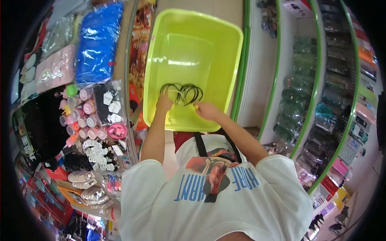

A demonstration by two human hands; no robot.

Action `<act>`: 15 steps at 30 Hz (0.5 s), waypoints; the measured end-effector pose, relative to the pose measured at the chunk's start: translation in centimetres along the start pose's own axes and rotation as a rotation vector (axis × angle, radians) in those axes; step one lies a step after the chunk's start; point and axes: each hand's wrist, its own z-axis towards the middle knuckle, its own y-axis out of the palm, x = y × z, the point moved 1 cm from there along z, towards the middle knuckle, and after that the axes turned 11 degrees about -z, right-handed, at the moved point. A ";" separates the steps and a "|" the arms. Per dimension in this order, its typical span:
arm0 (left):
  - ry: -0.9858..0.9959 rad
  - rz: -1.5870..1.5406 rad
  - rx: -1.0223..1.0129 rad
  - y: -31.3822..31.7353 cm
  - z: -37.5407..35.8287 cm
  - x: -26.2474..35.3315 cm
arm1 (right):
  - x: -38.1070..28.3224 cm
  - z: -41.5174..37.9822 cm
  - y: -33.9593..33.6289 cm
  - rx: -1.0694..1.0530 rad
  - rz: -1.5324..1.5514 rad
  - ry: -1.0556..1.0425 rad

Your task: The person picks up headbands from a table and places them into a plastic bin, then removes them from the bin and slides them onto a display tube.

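Observation:
Several thin black hoops, headband-like in shape, form two bunches [196,93] over the inside of a large yellow-green plastic tub [238,60]. A pale band shows among the left bunch. My left hand [164,102] is closed around the lower left side of the hoops. At the lower right of the other bunch, my right hand [208,110] has its fingers curled shut, seemingly on the hoops' ends; its fingertips are partly hidden. A small yellow spot shows by its thumb. Both hands are above the near part of the tub, which stands in front of my body.
Left of the tub, a display holds a blue plastic-wrapped pack [98,44], small pink containers [90,120] and white tagged items [98,156]. On the right, green-edged shelves [277,76] carry clear green plastic containers [295,96]. The tub sits in the narrow aisle between them.

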 end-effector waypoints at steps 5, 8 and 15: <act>-0.017 -0.006 -0.024 -0.2 -3.4 1.7 | 1.0 -10.3 -4.6 0.011 0.285 -0.038; 0.046 -0.194 0.080 -1.5 -8.3 4.6 | 6.8 -14.8 -4.2 0.251 0.534 0.080; 0.246 -0.510 0.870 3.0 -23.9 7.7 | 34.6 -16.8 11.2 -0.026 0.683 0.766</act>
